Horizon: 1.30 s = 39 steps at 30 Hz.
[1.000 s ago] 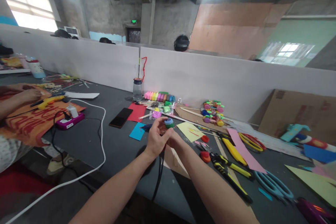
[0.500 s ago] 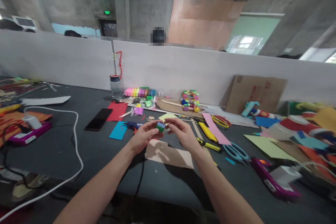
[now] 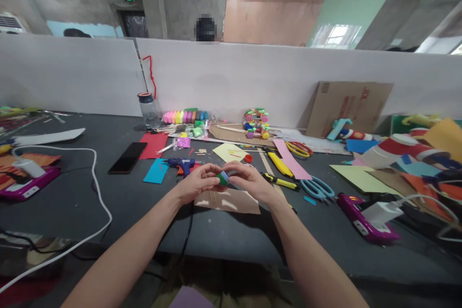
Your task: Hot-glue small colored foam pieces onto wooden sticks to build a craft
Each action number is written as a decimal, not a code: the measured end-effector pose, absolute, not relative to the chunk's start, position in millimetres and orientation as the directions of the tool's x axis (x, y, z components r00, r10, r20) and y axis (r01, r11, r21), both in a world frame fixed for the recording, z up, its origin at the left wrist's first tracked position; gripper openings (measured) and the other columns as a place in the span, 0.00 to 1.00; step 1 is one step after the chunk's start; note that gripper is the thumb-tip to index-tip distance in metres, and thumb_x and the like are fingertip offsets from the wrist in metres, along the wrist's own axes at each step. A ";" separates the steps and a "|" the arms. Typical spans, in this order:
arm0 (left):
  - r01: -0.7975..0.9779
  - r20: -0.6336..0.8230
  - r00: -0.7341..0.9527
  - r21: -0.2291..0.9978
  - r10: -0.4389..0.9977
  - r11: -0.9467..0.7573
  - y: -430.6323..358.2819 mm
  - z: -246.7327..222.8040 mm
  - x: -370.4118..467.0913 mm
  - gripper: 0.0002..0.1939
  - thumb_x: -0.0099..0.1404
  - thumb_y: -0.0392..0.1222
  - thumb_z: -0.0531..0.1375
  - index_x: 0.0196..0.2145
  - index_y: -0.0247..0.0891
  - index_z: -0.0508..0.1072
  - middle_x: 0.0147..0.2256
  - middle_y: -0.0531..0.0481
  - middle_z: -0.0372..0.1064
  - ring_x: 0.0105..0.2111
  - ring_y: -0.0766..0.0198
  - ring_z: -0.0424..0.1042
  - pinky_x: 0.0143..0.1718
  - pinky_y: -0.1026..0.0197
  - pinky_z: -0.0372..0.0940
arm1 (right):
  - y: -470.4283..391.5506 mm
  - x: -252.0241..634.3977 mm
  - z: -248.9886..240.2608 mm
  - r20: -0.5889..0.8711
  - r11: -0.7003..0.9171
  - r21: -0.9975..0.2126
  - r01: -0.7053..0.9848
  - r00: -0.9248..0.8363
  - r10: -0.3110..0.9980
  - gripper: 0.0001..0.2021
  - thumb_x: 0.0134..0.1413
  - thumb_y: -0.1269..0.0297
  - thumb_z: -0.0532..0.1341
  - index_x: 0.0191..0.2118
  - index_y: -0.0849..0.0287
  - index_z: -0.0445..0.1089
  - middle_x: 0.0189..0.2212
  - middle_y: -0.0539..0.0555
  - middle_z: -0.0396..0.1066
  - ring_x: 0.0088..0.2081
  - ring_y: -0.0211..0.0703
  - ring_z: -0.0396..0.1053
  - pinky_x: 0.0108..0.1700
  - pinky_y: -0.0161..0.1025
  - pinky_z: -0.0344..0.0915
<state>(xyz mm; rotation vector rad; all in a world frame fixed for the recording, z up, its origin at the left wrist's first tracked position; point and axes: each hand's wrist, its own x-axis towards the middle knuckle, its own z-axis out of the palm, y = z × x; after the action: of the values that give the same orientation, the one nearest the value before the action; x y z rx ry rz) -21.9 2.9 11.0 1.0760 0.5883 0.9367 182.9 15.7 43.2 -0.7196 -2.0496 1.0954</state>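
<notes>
A small green and blue piece [image 3: 223,178] is held up over the middle of the dark table. My left hand [image 3: 198,184] has its fingers closed round the piece from the left. From the right, the fingers of my right hand [image 3: 249,180] are pressed together at the piece's edge. Below both hands lies a strip of tan cardboard [image 3: 231,201]. Just beyond them are a pale yellow sheet [image 3: 225,150] and a small red ring [image 3: 248,158]. A blue glue gun [image 3: 184,165] rests to the left of my left hand.
A phone [image 3: 128,158], red paper and a water bottle [image 3: 147,109] stand left. Yellow cutters [image 3: 280,164], blue-handled scissors [image 3: 316,187] and a purple power strip [image 3: 364,221] lie right. Clay blocks, a colourful model and leaning cardboard [image 3: 350,108] line the white partition.
The view has tilted down and shifted a little. My right hand has come closer to my left, now touching the piece. The red ring and more of the yellow sheet show beyond the hands.
</notes>
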 end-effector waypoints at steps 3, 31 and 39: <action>-0.328 0.033 0.433 0.937 0.901 0.123 3.7 9.7 -20.3 0.19 0.49 0.40 0.69 0.38 0.35 0.71 0.37 0.47 0.71 0.33 0.62 0.74 0.41 0.56 0.68 | 15.3 182.2 38.9 0.320 0.491 -0.852 0.180 -0.563 0.762 0.11 0.56 0.61 0.59 0.43 0.57 0.73 0.41 0.55 0.70 0.43 0.43 0.68 0.46 0.41 0.65; -0.253 0.120 0.326 0.967 0.938 -0.035 7.6 6.4 -19.9 0.16 0.52 0.40 0.67 0.40 0.35 0.73 0.36 0.48 0.73 0.36 0.64 0.73 0.42 0.57 0.68 | 17.6 171.6 17.3 0.419 0.507 -0.855 0.105 -0.435 0.797 0.11 0.52 0.62 0.63 0.43 0.57 0.70 0.38 0.53 0.69 0.40 0.43 0.71 0.46 0.43 0.69; -0.258 0.089 0.298 0.966 0.950 -0.009 7.5 7.6 -19.5 0.17 0.51 0.42 0.67 0.39 0.34 0.73 0.35 0.48 0.74 0.34 0.64 0.73 0.41 0.58 0.68 | 18.5 172.0 14.7 0.473 0.574 -0.805 0.152 -0.418 0.775 0.11 0.53 0.63 0.62 0.43 0.56 0.70 0.38 0.53 0.69 0.40 0.43 0.70 0.44 0.41 0.69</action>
<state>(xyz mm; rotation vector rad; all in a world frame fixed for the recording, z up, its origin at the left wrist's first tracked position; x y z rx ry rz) -19.5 7.5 7.6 1.1869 0.7712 1.1232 172.0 18.5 14.7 -0.7488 -1.8981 0.8643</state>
